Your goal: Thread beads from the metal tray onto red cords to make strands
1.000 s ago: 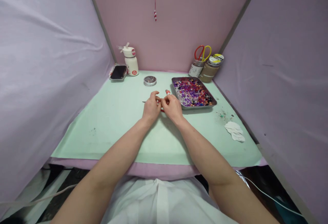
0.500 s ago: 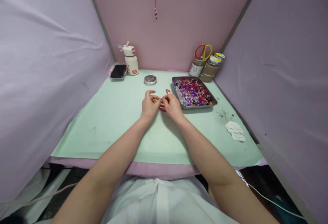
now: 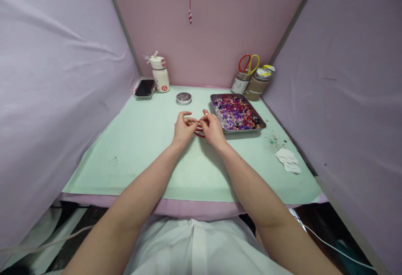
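My left hand [image 3: 184, 129] and my right hand [image 3: 212, 129] meet over the middle of the green-covered table, fingertips pinched close together. What they pinch is too small to make out. Beneath the fingertips lies a red curved object [image 3: 199, 134], partly hidden by my hands. A small red and white item [image 3: 205, 112] shows just beyond my right hand. To the right of that hand sits a metal tray [image 3: 243, 131] of purple, red, clear and black beads. Behind my hands stands a small round container [image 3: 184, 97] with tiny pieces in it.
At the back left are a white bottle [image 3: 161, 79] and a phone [image 3: 145, 87] in a clear tray. Red and yellow scissors [image 3: 249, 63] stand in a jar [image 3: 240, 84] beside a brown lidded jar [image 3: 256, 87]. A crumpled white tissue [image 3: 288, 160] lies at the right.
My fingertips have shifted very slightly to the right, still pinched together. The view has moved a touch; the tray and containers stay in place.
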A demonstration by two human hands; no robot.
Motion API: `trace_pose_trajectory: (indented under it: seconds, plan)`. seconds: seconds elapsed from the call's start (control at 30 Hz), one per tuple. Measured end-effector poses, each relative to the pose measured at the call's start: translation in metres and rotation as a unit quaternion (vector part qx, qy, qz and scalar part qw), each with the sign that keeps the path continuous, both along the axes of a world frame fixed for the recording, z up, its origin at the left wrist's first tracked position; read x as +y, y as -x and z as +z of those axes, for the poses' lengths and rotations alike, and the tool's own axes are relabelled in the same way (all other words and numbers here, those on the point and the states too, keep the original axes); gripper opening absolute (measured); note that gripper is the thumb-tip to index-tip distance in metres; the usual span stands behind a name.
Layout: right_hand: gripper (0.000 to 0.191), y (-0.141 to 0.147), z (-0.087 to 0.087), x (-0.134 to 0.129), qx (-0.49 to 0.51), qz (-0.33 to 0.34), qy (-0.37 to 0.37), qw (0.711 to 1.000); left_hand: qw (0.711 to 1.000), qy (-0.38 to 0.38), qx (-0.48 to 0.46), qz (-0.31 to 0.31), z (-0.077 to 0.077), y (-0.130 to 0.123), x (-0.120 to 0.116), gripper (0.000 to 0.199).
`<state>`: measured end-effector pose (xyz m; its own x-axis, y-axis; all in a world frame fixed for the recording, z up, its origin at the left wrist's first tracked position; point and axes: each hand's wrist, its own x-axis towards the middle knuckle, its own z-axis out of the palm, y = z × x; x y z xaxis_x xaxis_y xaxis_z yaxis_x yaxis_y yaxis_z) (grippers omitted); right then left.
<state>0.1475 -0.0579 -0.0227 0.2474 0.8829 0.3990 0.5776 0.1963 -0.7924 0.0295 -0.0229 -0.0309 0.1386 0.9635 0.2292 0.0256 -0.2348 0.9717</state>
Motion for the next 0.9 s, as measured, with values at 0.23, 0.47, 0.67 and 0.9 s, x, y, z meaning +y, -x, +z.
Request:
trace_pose_trajectory:
  seconds: [0.23,0.47,0.67,0.9]
  plan:
    - [0.009,0.001,0.001,-0.001,0.000,0.010,0.000,1.000,0.999,0.043,-0.025,-0.001,0.005,0.001,-0.003,0.038]
    - [0.012,-0.003,0.002,0.003,0.036,-0.020,-0.010,0.999,0.994,0.087,-0.065,0.011,0.004,0.002,0.000,0.038]
    - [0.017,-0.009,-0.004,0.009,0.084,0.015,0.024,0.996,0.992,0.093,-0.082,0.009,0.006,0.002,0.000,0.038]
    - [0.008,-0.007,-0.008,0.009,0.162,0.067,0.018,0.984,0.992,0.095,-0.087,0.006,0.006,0.002,0.000,0.038]
